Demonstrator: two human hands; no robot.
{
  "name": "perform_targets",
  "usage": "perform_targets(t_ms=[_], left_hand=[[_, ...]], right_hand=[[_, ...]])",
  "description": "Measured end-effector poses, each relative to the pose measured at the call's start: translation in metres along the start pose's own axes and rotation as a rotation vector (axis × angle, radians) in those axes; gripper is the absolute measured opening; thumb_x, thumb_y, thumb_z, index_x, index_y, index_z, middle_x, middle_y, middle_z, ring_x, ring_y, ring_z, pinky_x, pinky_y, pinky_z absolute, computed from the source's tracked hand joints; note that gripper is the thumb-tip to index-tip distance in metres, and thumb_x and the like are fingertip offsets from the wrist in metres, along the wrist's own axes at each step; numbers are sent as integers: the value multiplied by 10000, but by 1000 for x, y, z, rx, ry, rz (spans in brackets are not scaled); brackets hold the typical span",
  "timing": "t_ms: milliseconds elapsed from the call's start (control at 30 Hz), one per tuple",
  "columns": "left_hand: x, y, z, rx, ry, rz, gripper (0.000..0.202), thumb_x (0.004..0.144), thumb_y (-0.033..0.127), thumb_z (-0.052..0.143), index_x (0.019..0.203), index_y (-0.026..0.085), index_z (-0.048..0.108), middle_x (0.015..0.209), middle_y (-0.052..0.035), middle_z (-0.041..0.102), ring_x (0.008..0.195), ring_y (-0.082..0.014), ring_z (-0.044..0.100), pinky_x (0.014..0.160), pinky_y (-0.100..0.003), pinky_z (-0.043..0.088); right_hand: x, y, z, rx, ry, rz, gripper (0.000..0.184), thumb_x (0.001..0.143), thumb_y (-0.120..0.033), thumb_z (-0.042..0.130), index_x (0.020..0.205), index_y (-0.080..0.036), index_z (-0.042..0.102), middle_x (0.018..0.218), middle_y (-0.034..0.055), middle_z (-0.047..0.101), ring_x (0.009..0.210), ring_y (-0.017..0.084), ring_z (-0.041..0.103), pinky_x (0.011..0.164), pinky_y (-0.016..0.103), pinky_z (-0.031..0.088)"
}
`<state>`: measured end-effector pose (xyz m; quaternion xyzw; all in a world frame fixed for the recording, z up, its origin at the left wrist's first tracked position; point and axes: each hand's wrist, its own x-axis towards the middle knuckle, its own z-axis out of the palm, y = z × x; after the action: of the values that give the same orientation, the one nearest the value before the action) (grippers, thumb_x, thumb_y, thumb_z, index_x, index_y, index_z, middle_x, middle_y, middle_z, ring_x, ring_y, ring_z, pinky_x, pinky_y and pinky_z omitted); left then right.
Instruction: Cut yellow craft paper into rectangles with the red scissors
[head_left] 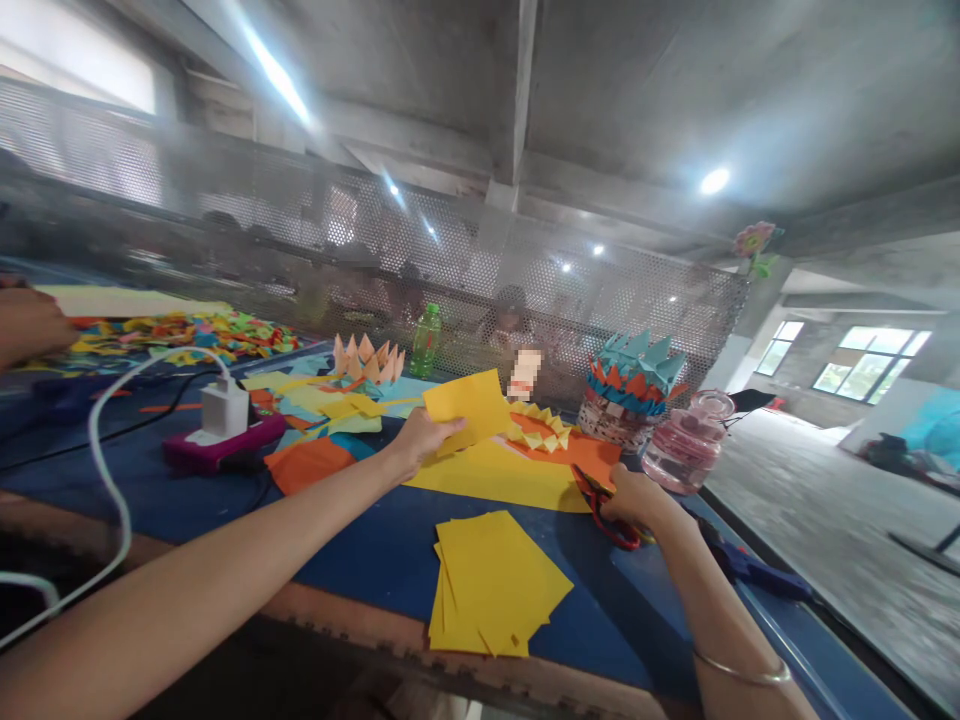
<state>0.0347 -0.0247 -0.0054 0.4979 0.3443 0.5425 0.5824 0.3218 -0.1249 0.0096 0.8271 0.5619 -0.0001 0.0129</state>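
My left hand (424,442) pinches a yellow paper square (471,408) by its near left edge, holding it up over the table. Red-handled scissors (611,520) are in my right hand (636,498), their dark blades pointing up and left. Beneath both hands lie a large yellow sheet (499,475) and an orange sheet (596,457). Closer to me is a loose stack of yellow paper squares (499,580). Just beyond the held square sits a yellow zigzag-folded paper ring (544,428).
A pink glass jar (684,445) and a basket (611,420) topped with folded paper stand at right, near a blue glue gun (757,572). To the left are a purple power strip (199,447) with a white charger (225,408), a green bottle (427,342) and heaped paper scraps (180,335).
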Motion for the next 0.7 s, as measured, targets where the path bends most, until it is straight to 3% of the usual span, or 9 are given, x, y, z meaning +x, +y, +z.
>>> perform_targets(t_ms=[133, 233, 333, 400, 533, 700], left_hand=[[3, 1, -1, -10, 57, 74, 497, 438, 300, 816, 876, 107, 682, 978, -136, 700, 771, -243, 668, 633, -316, 535], [3, 2, -1, -23, 82, 73, 508, 435, 317, 815, 877, 106, 680, 932, -130, 709, 714, -246, 670, 569, -313, 529], [3, 3, 0, -40, 92, 76, 500, 438, 319, 814, 874, 113, 681, 907, -118, 714, 704, -239, 670, 565, -305, 527], [2, 3, 0, -59, 81, 87, 490, 441, 314, 814, 869, 119, 680, 906, -109, 713, 696, -230, 668, 572, -307, 531], [0, 4, 1, -71, 45, 105, 454, 459, 314, 808, 850, 130, 670, 878, -91, 715, 637, -205, 652, 540, -299, 530], [-6, 8, 4, -54, 43, 140, 422, 490, 319, 799, 841, 128, 663, 876, -84, 718, 625, -191, 644, 538, -281, 522]], right_hand=[[1, -6, -8, 137, 346, 26, 379, 763, -265, 519, 1109, -113, 496, 908, 177, 657, 839, 296, 638, 618, 317, 420], [3, -19, -9, 578, 515, -87, 366, 783, -324, 501, 1124, -191, 490, 691, 29, 603, 620, 197, 610, 538, 271, 412], [2, -42, -2, 1120, 333, -243, 403, 750, -477, 533, 1050, -212, 493, 541, -78, 437, 390, 107, 454, 403, 227, 372], [-2, -60, 4, 1297, 188, -325, 417, 694, -491, 606, 982, -217, 481, 550, -100, 406, 355, 63, 376, 370, 201, 363], [-17, -84, 10, 1381, -2, -414, 401, 710, -532, 606, 924, -228, 455, 588, -95, 391, 422, 57, 391, 402, 188, 412], [-24, -89, 20, 1287, -200, -476, 417, 762, -610, 527, 881, -217, 460, 563, -82, 371, 407, 61, 373, 368, 183, 357]])
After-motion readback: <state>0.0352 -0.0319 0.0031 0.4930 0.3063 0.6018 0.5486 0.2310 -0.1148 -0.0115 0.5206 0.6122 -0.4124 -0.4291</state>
